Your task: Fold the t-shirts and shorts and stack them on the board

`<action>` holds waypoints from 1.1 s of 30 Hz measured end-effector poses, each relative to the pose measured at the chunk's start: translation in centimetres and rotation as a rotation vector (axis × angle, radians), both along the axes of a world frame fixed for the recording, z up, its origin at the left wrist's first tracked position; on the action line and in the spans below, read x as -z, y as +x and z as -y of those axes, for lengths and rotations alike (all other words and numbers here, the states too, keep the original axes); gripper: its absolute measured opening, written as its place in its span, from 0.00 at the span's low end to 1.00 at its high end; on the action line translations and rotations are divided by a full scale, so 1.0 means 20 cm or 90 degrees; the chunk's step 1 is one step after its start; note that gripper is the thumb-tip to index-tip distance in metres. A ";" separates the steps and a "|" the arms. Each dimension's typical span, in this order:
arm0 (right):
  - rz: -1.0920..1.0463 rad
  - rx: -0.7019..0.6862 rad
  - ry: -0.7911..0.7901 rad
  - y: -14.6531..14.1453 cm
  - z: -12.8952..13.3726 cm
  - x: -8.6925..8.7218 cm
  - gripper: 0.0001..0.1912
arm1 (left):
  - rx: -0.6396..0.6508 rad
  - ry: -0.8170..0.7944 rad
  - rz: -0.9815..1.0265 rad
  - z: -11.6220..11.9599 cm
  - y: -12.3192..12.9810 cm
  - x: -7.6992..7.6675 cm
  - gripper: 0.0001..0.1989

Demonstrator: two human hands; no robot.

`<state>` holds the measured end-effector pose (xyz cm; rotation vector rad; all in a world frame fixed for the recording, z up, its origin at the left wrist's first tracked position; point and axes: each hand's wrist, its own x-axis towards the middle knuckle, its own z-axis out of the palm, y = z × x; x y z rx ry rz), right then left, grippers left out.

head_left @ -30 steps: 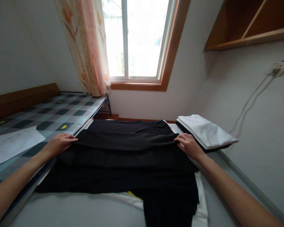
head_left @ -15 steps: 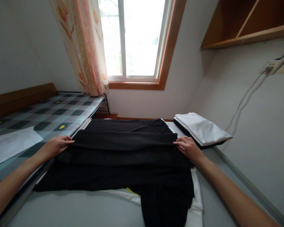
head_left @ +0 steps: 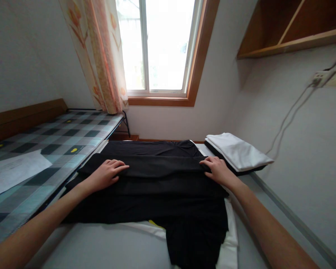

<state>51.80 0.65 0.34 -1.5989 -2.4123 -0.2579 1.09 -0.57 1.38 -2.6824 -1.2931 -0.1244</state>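
A black short-sleeved shirt (head_left: pixel 145 205) lies spread before me, its far part folded over into a long flat strip. One sleeve points toward me at the lower right. My left hand (head_left: pixel 108 174) rests on the folded strip left of its middle, fingers stretched out and holding nothing. On the strip's right end lies my right hand (head_left: pixel 217 171), its thumb and fingers apart on the fabric. White cloth (head_left: pixel 232 228) shows from under the shirt along its right and near edges, with a small bit of yellow at the near edge.
Folded white cloth (head_left: pixel 238 151) sits on black cloth at the right, near the wall. Left of the pale work surface (head_left: pixel 109 246) is a checked mattress (head_left: pixel 84 129) with a paper sheet (head_left: pixel 16 170). A wooden shelf (head_left: pixel 294 43) overhangs the upper right; a cable runs down below it.
My left hand has let go of the strip's left end and moved right onto its top. The right hand has loosened its pinch and shifted slightly left onto the fabric.
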 end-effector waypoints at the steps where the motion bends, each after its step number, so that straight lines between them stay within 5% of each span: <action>1: 0.002 0.002 -0.002 -0.03 0.00 -0.01 0.20 | 0.030 0.010 0.004 0.00 0.09 0.01 0.28; 8: -0.018 -0.036 0.035 -0.14 0.01 0.02 0.09 | 0.187 0.119 -0.008 -0.05 0.58 0.03 0.22; 15: -0.059 -0.026 0.068 -0.02 0.03 0.05 0.07 | 0.287 0.205 -0.024 -0.09 0.87 0.04 0.17; 33: -0.108 -0.006 0.100 0.09 0.03 0.08 0.05 | 0.299 0.220 0.096 -0.10 0.88 0.14 0.12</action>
